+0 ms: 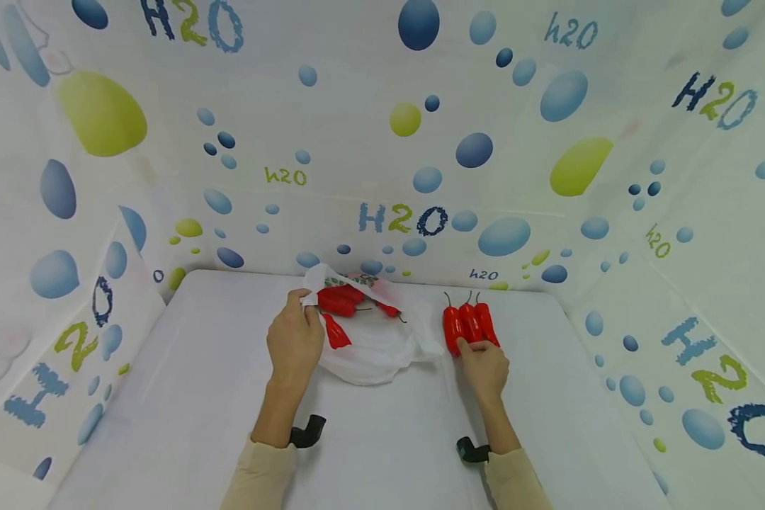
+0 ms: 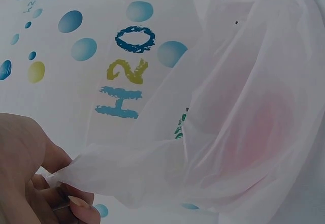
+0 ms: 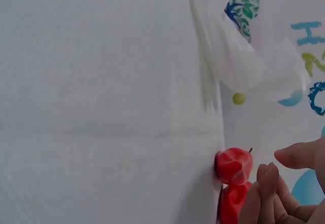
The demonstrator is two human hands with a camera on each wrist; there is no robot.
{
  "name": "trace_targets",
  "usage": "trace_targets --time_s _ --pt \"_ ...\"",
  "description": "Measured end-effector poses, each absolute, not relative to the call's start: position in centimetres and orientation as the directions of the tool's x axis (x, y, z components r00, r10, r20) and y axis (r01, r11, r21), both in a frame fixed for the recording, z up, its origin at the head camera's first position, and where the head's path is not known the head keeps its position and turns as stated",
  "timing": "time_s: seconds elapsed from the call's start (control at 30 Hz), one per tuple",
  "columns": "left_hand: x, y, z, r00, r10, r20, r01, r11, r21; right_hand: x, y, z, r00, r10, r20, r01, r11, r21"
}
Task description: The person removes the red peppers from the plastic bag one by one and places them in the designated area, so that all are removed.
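Left grip [image 1: 295, 337] pinching white bag [image 1: 363, 368], red peppers [image 1: 338, 301] inside; right grip [image 1: 486, 368] released beside three loose peppers [image 1: 469, 322].

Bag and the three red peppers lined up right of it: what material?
White bag: likely thin plastic film, translucent, soft sheen; it creases sharply and red shows through in the left wrist view.
Three red peppers: smooth, glossy surface with bright highlights; could be real pepper skin or moulded plastic, can't tell.

"H2O" [image 1: 403, 219] and "h2O" [image 1: 286, 176] on backdrop [image 1: 357, 127]
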State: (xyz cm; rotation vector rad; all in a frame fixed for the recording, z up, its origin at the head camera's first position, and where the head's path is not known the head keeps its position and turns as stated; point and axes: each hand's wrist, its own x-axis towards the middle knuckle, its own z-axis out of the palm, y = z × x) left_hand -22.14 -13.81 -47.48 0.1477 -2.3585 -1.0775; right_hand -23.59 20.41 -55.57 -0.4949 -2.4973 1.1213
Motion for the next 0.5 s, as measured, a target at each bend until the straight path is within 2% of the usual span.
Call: trace_targets --time_s 0.17,0.5 --pt "-22.2 -13.8 -47.5 -0.845 -0.311 0.435 0.129 0.67 0.731 -23.6 20.1 -54.5 -0.851 0.45 0.27 0.077 0.617 -0.783" --pt "-22.1 -13.9 -47.5 -0.843 -0.312 0.438 0.133 0.668 0.732 -23.3 18.3 -52.6 -0.837 0.409 0.363 -0.054 0.598 -0.799"
